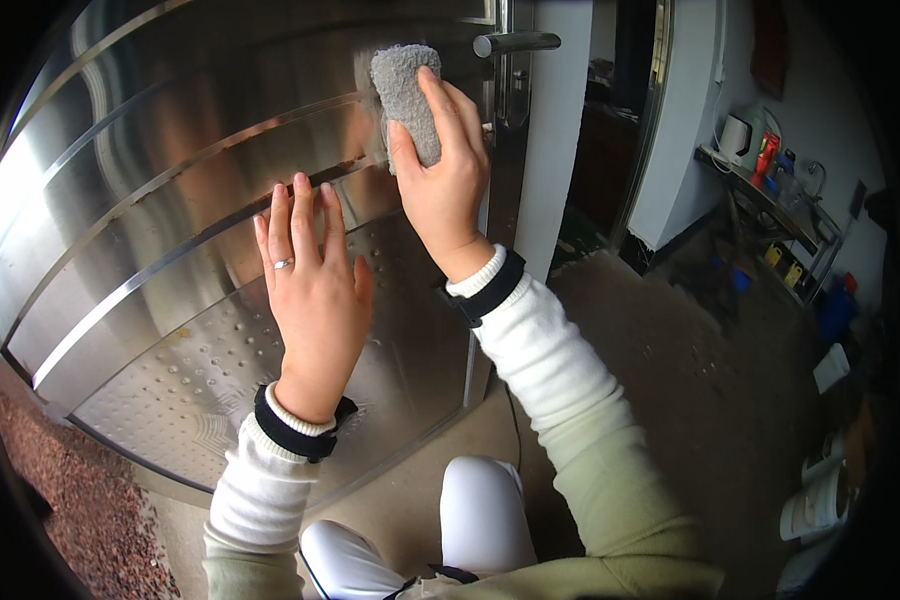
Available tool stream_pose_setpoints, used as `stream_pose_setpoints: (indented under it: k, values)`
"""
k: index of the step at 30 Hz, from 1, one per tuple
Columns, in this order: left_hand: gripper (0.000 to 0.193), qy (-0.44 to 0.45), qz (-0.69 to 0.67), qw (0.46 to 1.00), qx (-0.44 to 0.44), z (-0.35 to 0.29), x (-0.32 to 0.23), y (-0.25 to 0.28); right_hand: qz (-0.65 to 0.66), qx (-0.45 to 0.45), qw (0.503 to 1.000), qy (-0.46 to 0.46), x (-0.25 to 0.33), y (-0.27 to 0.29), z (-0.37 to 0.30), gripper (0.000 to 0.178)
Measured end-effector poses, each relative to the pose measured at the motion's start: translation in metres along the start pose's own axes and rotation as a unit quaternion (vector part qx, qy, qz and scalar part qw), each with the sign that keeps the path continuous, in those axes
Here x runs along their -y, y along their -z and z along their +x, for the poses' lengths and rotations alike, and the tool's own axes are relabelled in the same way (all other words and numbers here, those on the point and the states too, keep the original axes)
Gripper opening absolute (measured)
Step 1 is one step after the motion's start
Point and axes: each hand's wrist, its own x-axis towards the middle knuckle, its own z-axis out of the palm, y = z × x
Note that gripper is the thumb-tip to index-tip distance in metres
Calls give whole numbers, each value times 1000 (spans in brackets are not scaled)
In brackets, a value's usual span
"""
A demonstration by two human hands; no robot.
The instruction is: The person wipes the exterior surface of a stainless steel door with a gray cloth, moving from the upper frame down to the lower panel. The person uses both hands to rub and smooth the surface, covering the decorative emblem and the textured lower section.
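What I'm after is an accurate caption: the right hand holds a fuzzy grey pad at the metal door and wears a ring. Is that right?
Not quite: the ring is on the left hand, as the head view shows. The right hand does hold the fuzzy grey pad at the metal door.
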Motion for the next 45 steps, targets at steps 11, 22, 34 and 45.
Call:
stream_pose_setpoints:
  k: [11,22,34,45]
  values:
    - [77,-1,8,1000,-21,-1,2,-3,-12,59,997,45,9,11,-23,62]
    - [77,-9,13,999,-28,-3,0,-6,-77,23,997,-5,-43,35,-29,60]
    - [86,-8,-32,999,-31,-24,9,-9,-112,10,992,-54,-70,56,-46,54]
    - [98,160,30,987,2,-108,35,26,-129,38,988,-81,-49,55,-52,50]
